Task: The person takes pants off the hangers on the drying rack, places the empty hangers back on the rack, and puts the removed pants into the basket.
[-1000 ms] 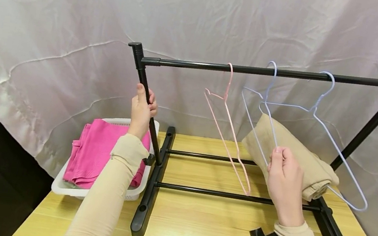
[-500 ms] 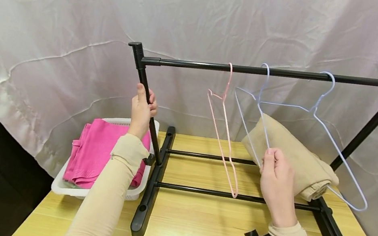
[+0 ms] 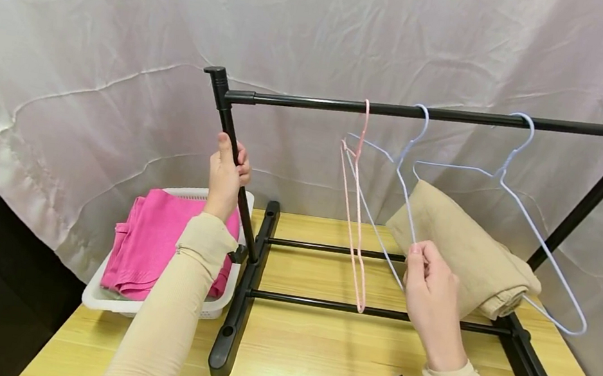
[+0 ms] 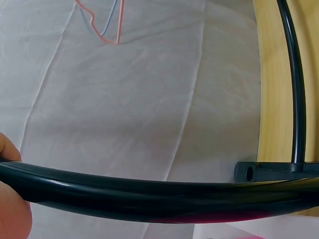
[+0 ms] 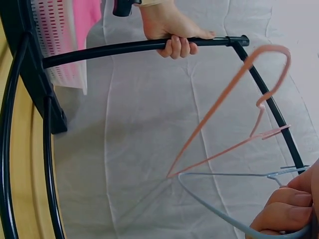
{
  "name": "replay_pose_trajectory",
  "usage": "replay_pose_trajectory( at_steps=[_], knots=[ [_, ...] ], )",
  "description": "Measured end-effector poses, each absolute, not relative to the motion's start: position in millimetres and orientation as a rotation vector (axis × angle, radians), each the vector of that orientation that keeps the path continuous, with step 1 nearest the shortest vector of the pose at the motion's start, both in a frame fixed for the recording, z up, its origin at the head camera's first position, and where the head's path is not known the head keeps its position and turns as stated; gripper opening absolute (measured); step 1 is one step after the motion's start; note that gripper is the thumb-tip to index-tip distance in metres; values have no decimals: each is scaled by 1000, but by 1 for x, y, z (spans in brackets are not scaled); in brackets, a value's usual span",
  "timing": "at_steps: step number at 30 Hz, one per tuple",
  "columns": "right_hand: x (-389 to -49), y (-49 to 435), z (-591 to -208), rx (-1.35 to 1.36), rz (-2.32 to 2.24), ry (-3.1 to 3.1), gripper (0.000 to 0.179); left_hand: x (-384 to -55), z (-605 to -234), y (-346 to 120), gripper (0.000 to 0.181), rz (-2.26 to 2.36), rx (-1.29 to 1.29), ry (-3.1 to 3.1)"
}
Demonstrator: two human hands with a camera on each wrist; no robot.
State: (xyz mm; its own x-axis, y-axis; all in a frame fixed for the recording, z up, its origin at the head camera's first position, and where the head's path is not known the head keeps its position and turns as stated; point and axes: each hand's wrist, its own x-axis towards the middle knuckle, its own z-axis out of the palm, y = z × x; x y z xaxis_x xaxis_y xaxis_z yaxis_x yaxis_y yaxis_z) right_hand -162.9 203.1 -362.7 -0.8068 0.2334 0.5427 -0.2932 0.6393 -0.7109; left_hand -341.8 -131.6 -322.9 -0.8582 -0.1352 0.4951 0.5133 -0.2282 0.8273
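Blue hanger [image 3: 396, 182] hangs on rack rail [image 3: 464, 116], just right of pink hanger [image 3: 353, 222]; right hand [image 3: 431, 298] fingers pinch its wire. Left hand [image 3: 225, 180] grips left rack post [image 3: 233, 152].

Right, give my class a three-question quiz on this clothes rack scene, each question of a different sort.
1. True or false: the left hand grips the rack's upright post.
2. How many hangers hang on the top bar?
3. The right hand pinches which hanger? A pink hanger B empty blue hanger C blue hanger with beige cloth

Key: 1 true; 2 three; 3 B.
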Motion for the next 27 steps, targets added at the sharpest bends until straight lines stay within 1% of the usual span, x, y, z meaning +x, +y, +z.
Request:
replay_pose_trajectory(
  at_steps=[18, 27],
  knots=[
    [-161, 213, -364, 20, 1025, -2256, 30, -342, -323, -131, 61, -2123, -445, -1636],
    [-159, 220, -366, 13, 1037, -2231, 34, -340, -322, -131, 62, -2134, -453, -1628]
  ],
)
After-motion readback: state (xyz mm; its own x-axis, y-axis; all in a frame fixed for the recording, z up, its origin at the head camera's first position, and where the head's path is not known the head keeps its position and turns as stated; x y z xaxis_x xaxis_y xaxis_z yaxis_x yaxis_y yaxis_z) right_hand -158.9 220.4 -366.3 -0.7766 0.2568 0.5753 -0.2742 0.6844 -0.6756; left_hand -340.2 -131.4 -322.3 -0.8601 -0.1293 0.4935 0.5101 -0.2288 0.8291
